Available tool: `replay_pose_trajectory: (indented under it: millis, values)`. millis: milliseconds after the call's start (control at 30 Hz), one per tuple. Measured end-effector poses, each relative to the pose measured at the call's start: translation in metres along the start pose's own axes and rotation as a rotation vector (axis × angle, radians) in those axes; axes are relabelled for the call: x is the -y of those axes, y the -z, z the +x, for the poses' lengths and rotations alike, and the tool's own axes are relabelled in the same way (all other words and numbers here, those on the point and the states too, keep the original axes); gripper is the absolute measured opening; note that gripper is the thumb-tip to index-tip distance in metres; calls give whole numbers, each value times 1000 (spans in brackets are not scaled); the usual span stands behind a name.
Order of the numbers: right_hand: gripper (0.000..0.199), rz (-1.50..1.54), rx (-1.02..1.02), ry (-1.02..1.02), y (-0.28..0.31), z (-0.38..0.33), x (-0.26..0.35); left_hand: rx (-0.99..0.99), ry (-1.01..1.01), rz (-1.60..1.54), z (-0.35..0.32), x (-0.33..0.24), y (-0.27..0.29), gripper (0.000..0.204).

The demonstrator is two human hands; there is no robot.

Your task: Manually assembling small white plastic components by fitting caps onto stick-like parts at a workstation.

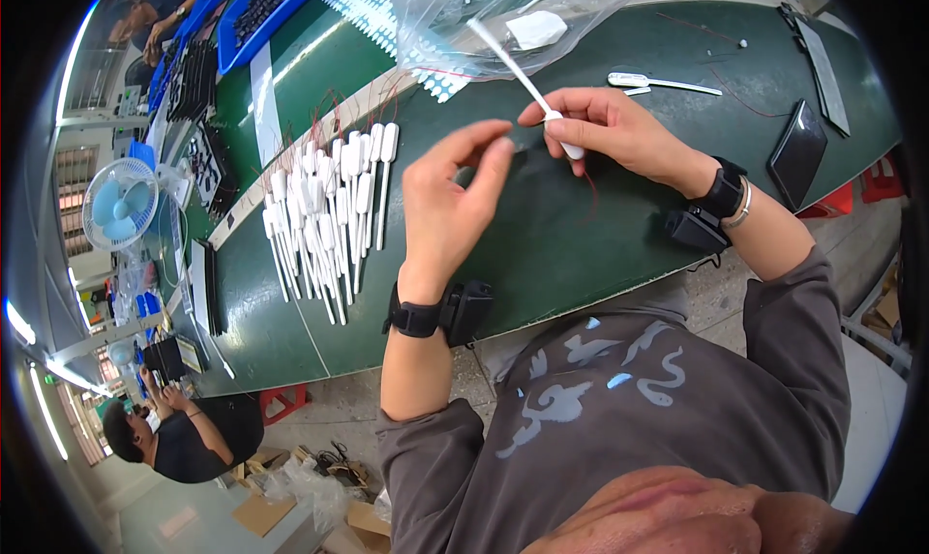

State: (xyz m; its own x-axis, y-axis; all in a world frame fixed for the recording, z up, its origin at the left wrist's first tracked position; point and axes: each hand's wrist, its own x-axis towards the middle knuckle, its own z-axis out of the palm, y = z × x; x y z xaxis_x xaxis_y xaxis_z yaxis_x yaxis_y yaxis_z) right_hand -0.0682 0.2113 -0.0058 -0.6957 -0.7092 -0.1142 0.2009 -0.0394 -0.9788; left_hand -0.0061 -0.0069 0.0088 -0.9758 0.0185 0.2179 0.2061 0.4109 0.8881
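My right hand [619, 133] pinches a white plastic stick [518, 68] by its wide, rounded end, the thin shaft slanting up to the far left. A thin red wire [593, 194] hangs from that end, below the fingers. To its left, my left hand [450, 191] is raised above the table with thumb and forefinger tips drawn close together; whatever may be between them is too small and blurred to tell. Beside my left hand, many similar white sticks [334, 201] lie in a pile, wide ends away from me, with red wires trailing beyond.
The green table [552, 273] carries a clear plastic bag [435, 22], a white crumpled piece [537, 30], another white stick [668, 83] and a black phone-like slab [798, 152]. A blue tray [232, 41] holds dark parts. A fan [119, 204] and a seated person [184, 438] are at left.
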Motion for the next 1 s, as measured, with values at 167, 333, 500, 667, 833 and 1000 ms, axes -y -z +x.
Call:
replay_pose_trajectory:
  millis: [167,333,500,667,833,1000]
  values:
    - [34,-155,27,-61,-11,-9,8,-350,0,-112,6,-1,7,17]
    - [33,-251,58,-69,-12,-10,8,-450,-299,176,13,9,9,15]
    - [33,-253,95,-100,-13,-11,9,-280,-285,304,11,15,13,15]
    - [33,-177,130,-126,-13,-9,8,-227,-70,-8,11,20,15,14]
    - [35,-128,138,-163,-15,-10,9,-275,58,-184,12,16,18,15]
    - [37,-81,177,-163,-12,-9,9,-266,138,-225,10,6,18,17]
